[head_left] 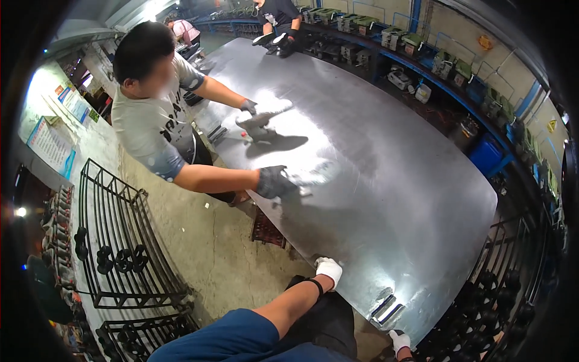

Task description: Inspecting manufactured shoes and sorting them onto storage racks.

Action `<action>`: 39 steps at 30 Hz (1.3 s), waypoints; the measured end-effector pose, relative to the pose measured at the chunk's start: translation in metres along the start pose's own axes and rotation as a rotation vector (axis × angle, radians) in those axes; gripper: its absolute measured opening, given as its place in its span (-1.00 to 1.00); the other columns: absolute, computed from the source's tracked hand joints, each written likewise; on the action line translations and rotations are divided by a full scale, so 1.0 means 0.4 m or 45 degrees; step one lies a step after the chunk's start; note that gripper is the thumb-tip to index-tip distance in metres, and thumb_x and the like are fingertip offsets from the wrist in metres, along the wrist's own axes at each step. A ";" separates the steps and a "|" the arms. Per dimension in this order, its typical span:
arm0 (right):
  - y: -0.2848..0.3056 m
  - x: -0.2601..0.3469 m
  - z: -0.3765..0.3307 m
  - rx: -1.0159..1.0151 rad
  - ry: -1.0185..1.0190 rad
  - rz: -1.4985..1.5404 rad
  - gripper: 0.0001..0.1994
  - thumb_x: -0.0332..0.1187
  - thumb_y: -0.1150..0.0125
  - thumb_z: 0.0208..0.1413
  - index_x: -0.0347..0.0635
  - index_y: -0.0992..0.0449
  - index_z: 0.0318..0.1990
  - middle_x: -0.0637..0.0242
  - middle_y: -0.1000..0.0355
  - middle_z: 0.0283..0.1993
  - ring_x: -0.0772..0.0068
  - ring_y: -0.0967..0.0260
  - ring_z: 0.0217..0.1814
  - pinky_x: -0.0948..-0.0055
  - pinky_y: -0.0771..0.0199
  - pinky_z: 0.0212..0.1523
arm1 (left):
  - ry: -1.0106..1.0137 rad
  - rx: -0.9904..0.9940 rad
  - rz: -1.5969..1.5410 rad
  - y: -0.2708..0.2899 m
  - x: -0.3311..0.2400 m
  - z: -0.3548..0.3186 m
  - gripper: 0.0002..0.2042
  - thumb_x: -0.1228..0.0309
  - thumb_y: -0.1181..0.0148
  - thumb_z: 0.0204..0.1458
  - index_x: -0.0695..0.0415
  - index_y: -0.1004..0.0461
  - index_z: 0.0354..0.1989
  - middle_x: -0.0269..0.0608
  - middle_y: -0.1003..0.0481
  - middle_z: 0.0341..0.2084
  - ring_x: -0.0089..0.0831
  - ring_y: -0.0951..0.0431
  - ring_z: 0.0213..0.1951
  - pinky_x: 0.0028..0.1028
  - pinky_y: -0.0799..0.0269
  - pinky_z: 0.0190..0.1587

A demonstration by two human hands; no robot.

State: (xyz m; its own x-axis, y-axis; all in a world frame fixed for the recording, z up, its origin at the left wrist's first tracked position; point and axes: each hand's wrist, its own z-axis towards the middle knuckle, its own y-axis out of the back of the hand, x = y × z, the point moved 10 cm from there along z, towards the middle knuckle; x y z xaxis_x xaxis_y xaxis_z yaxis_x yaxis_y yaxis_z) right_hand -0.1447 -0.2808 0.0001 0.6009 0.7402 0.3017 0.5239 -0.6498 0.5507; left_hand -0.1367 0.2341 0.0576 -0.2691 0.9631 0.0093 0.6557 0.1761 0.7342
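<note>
My left hand, in a white glove, rests on the near left edge of the large metal-topped table. Its fingers are curled in, with nothing visible in them. At the near right edge is my right hand, also white-gloved and partly cut off by the frame. Its fingertips look apart, and no held thing shows. Just beyond it lies a small, shiny, rectangular metal piece with a dark band, flat on the table and apart from the glove.
Across the left side, a dark-gloved co-worker handles shiny metal pieces. Another person stands at the far end with dark-gloved hands. Black racks stand left; dark round parts crowd the right. A bench with several machines lines the wall.
</note>
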 end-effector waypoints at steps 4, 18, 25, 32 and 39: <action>-0.017 -0.053 0.060 0.066 0.129 0.140 -0.86 -0.34 -0.45 0.17 -0.20 -0.72 -0.23 0.38 -0.54 -0.45 0.47 -0.36 -0.55 0.27 -0.37 -0.53 | -0.032 -0.020 -0.006 0.001 -0.006 0.000 -0.52 0.28 -0.47 -0.11 0.23 -0.65 0.02 0.12 -0.59 -0.03 0.07 -0.60 0.03 0.15 -0.47 -0.03; 0.001 -0.125 0.147 -0.103 0.217 -0.062 -0.80 -0.36 -0.50 0.12 -0.32 -0.67 -0.23 0.24 -0.60 -0.33 0.35 -0.50 -0.37 0.24 -0.49 -0.33 | -0.030 -0.040 -0.028 0.012 -0.007 -0.014 -0.54 0.25 -0.49 -0.13 0.14 -0.67 0.00 0.05 -0.61 -0.03 0.02 -0.60 0.04 0.12 -0.48 -0.07; 0.002 -0.081 0.116 -0.077 0.277 -0.042 -0.81 -0.32 -0.49 0.14 -0.29 -0.72 -0.25 0.27 -0.63 -0.33 0.37 -0.52 -0.37 0.26 -0.52 -0.30 | -0.029 0.003 -0.038 0.016 -0.005 -0.013 -0.47 0.21 -0.53 -0.18 0.20 -0.65 0.01 0.09 -0.60 -0.04 0.05 -0.59 0.05 0.13 -0.47 -0.04; 0.010 -0.065 0.095 -0.144 0.259 -0.137 -0.67 -0.18 -0.54 0.03 -0.32 -0.74 -0.25 0.08 -0.68 -0.32 0.16 -0.65 -0.25 0.17 -0.57 -0.14 | -0.018 -0.034 -0.014 -0.004 -0.006 0.005 -0.45 0.17 -0.55 -0.19 0.16 -0.66 0.02 0.07 -0.60 -0.02 0.04 -0.60 0.03 0.13 -0.49 -0.06; 0.003 -0.065 0.102 -0.120 0.332 -0.055 -0.67 -0.18 -0.53 0.02 -0.34 -0.73 -0.28 0.08 -0.67 -0.36 0.18 -0.65 -0.29 0.20 -0.57 -0.17 | -0.018 -0.009 -0.025 -0.003 -0.005 -0.001 -0.43 0.14 -0.56 -0.21 0.15 -0.66 0.02 0.06 -0.60 -0.02 0.04 -0.61 0.03 0.14 -0.50 -0.05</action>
State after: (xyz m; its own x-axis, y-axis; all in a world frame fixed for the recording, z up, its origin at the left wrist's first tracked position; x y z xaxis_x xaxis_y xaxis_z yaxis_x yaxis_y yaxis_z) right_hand -0.1350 -0.3079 -0.0389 0.3973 0.7942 0.4598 0.4796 -0.6068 0.6338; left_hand -0.1371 0.2318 0.0569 -0.2717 0.9623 -0.0148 0.6453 0.1936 0.7390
